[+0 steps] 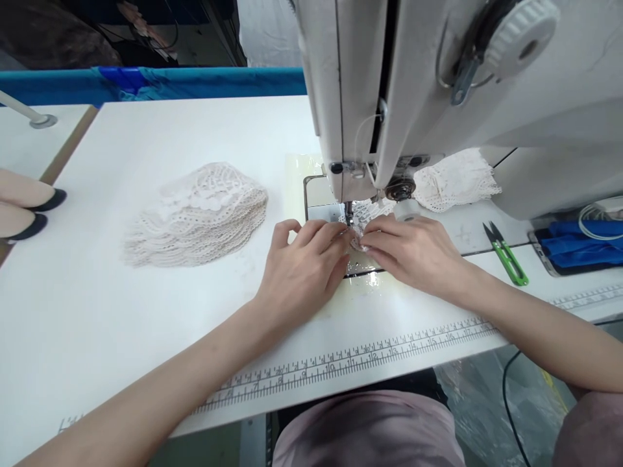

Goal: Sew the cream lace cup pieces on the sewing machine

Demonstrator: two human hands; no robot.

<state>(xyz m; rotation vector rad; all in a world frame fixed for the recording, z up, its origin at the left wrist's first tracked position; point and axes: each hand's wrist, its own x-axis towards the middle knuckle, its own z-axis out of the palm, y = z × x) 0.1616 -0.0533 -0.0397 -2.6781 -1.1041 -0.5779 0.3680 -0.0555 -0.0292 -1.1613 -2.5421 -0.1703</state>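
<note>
A piece of white lace (368, 213) lies under the presser foot (348, 213) of a sewing machine (350, 97). Just in front of the foot, my left hand (311, 259) has its fingers bent and pressed together at the lace's near edge. From the other side, my right hand (413, 250) pinches the lace between thumb and fingers. Both sets of fingertips almost meet by the needle, and they hide part of the lace. To the left lies a fanned stack of white lace pieces (204, 217). More lace (455, 180) rests behind my right hand.
Green-handled thread snips (506, 254) lie at the right, beside a tray (545, 253) with blue cloth (584, 243). A printed ruler (331, 368) runs along the table's front edge. Two beige, dark-tipped shapes (24, 204) show at the left edge. Blue fabric (195, 83) borders the table's back.
</note>
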